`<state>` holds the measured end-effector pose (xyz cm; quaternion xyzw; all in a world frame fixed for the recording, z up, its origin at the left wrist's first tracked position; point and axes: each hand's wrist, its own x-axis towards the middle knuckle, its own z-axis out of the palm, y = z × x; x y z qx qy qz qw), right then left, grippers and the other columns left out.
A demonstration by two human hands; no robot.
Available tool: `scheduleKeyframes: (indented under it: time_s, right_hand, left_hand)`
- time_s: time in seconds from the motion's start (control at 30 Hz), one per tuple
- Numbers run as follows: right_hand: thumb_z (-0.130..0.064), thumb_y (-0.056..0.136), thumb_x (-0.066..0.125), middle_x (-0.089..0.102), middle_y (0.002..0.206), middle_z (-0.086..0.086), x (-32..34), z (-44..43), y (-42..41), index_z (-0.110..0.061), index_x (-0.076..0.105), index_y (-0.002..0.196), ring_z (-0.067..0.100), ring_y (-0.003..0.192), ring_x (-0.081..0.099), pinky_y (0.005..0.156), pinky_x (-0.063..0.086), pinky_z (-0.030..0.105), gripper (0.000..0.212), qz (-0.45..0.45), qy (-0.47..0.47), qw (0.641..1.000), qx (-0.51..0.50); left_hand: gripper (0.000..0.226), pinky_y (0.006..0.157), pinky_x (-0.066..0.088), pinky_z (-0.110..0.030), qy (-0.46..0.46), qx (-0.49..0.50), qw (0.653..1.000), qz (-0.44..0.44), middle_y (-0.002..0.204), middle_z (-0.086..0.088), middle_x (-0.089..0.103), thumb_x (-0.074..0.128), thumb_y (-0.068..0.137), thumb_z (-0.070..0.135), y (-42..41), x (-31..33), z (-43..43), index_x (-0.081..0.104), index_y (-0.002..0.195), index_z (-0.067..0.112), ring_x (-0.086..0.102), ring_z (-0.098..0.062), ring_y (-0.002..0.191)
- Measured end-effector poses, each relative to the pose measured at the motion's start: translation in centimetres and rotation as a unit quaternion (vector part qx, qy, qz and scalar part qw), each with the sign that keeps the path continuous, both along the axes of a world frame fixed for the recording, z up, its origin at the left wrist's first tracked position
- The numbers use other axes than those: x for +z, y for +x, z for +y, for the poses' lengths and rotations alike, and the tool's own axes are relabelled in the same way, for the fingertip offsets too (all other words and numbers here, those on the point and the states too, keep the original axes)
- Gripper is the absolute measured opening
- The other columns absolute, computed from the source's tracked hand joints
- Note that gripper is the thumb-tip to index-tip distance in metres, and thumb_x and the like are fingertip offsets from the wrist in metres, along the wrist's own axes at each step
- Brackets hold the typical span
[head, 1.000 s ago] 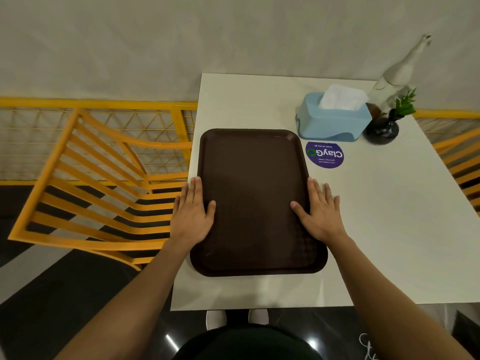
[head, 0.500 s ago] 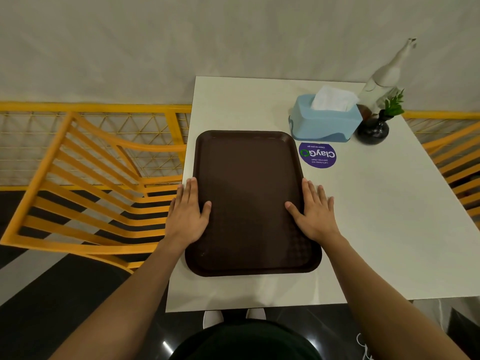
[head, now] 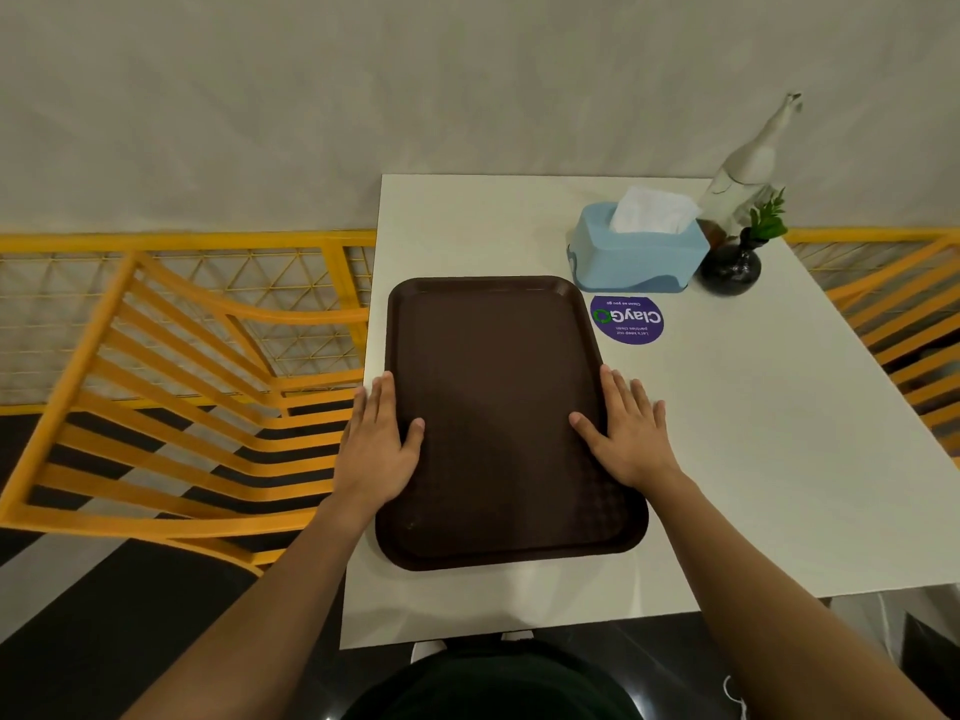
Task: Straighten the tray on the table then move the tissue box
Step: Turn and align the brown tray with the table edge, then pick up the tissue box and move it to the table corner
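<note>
A dark brown tray [head: 498, 407] lies lengthwise on the white table [head: 753, 459], near its left edge. My left hand [head: 376, 449] presses flat on the tray's left rim, thumb on the tray's inside. My right hand [head: 626, 433] lies flat on the right rim, thumb inward too. A light blue tissue box [head: 639, 254] with white tissue sticking out stands just beyond the tray's far right corner, apart from both hands.
A round purple sticker [head: 627, 320] is on the table between tray and box. A black vase with a green plant [head: 732, 265] and a white bottle [head: 748, 168] stand right of the box. Yellow chairs [head: 171, 407] flank the table; a wall is behind.
My hands stay on the tray's long sides. The tray has turned slightly and now lies nearly parallel to the table's left edge. The view has shifted a little.
</note>
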<state>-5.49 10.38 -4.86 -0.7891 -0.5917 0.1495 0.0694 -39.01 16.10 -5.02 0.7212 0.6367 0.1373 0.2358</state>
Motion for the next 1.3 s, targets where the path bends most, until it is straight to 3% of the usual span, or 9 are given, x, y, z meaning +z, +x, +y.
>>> scheduleKeyframes:
  time_s: [0.13, 0.23, 0.4, 0.6, 0.73, 0.9, 1.0, 1.17, 1.3]
  right_hand:
    - [-0.078, 0.092, 0.029, 0.008, 0.169, 0.001, 0.5, 0.3, 0.3, -0.033, -0.002, 0.16, 0.031, 0.154, 0.002, 0.119, 0.0, 0.057, 0.087, 0.03, -0.012, 0.999, -0.008]
    - [-0.079, 0.091, 0.034, 0.015, 0.168, 0.001, 1.2, 0.5, 0.6, -0.034, 0.006, 0.159, 0.032, 0.153, 0.01, 0.12, 0.009, 0.056, 0.087, 0.086, 0.005, 0.996, -0.026]
    - [-0.074, 0.091, 0.045, 0.023, 0.165, -0.002, 2.6, 0.5, 2.1, -0.032, 0.017, 0.158, 0.028, 0.15, 0.018, 0.117, 0.022, 0.052, 0.084, 0.179, 0.058, 0.98, -0.068]
    - [-0.063, 0.093, 0.056, 0.04, 0.156, -0.003, 4.6, 2.4, 6.5, -0.03, 0.031, 0.153, 0.024, 0.142, 0.036, 0.106, 0.036, 0.041, 0.073, 0.179, 0.126, 0.971, -0.094]
    - [-0.06, 0.092, 0.061, 0.044, 0.153, -0.003, 5.9, 4.6, 10.5, -0.03, 0.035, 0.151, 0.021, 0.138, 0.039, 0.099, 0.032, 0.031, 0.071, 0.169, 0.161, 0.969, -0.079]
    - [-0.048, 0.093, 0.066, 0.045, 0.152, 0.003, 6.8, 8.5, 15.9, -0.025, 0.039, 0.149, 0.024, 0.137, 0.041, 0.106, 0.036, 0.036, 0.067, 0.181, 0.204, 0.96, -0.057]
    - [-0.039, 0.094, 0.067, 0.042, 0.151, 0.001, 7.0, 11.4, 18.3, -0.026, 0.038, 0.148, 0.018, 0.137, 0.039, 0.109, 0.035, 0.034, 0.063, 0.198, 0.247, 0.948, -0.037]
    - [-0.044, 0.095, 0.063, 0.032, 0.158, -0.003, 6.2, 15.0, 20.6, -0.028, 0.024, 0.154, 0.016, 0.142, 0.033, 0.107, 0.027, 0.026, 0.072, 0.232, 0.24, 0.942, -0.042]
    - [-0.037, 0.096, 0.065, 0.037, 0.143, -0.014, 5.6, 16.1, 20.9, -0.027, 0.022, 0.155, -0.013, 0.122, 0.03, 0.095, 0.022, -0.002, 0.074, 0.272, 0.25, 0.929, -0.019]
  left_hand:
    - [0.081, 0.124, 0.008, -0.046, -0.044, 0.009, 0.995, -0.09, 0.17, 0.003, 0.003, 0.029, 0.098, 0.067, -0.4, 0.7, 0.3, -0.002, 0.162, 0.027, -0.007, -0.02, 0.155]
    - [0.081, 0.122, 0.015, -0.047, -0.049, 0.018, 0.987, -0.153, 0.169, 0.002, 0.009, 0.029, 0.095, 0.072, -0.8, 1.7, 0.6, 0.002, 0.161, 0.033, 0.005, -0.022, 0.155]
    - [0.073, 0.121, 0.023, -0.045, 0.019, 0.027, 0.989, -0.144, 0.163, -0.007, 0.026, 0.033, 0.099, 0.064, 0.4, 3.6, 1.7, 0.02, 0.159, 0.024, 0.023, -0.026, 0.15]
    - [0.062, 0.118, 0.031, -0.046, 0.033, -0.009, 0.991, -0.131, 0.161, -0.003, 0.031, 0.054, 0.099, 0.045, 7.1, 5.2, 3.9, 0.032, 0.155, 0.029, 0.03, -0.024, 0.148]
    - [0.066, 0.115, 0.033, -0.041, 0.038, -0.017, 0.989, -0.145, 0.158, -0.002, 0.033, 0.061, 0.096, 0.042, 13.5, 6.6, 5.5, 0.033, 0.154, 0.029, 0.036, -0.023, 0.144]
    - [0.077, 0.109, 0.037, -0.034, 0.072, -0.005, 0.984, -0.163, 0.151, -0.002, 0.042, 0.073, 0.085, 0.045, 22.0, 7.7, 7.9, 0.04, 0.15, 0.022, 0.044, -0.022, 0.137]
    - [0.094, 0.107, 0.041, -0.04, 0.069, 0.021, 0.981, -0.182, 0.154, 0.0, 0.037, 0.079, 0.078, 0.053, 26.4, 7.8, 9.6, 0.03, 0.154, 0.026, 0.04, -0.019, 0.14]
    - [0.116, 0.111, 0.04, -0.045, 0.054, 0.057, 0.98, -0.185, 0.16, -0.004, 0.029, 0.085, 0.071, 0.051, 31.2, 7.1, 12.5, 0.014, 0.159, 0.024, 0.033, -0.024, 0.145]
    - [0.127, 0.116, 0.034, -0.048, 0.042, 0.063, 0.987, -0.138, 0.158, -0.014, 0.034, 0.087, 0.065, 0.055, 32.8, 6.6, 14.7, 0.013, 0.159, 0.012, 0.032, -0.032, 0.145]
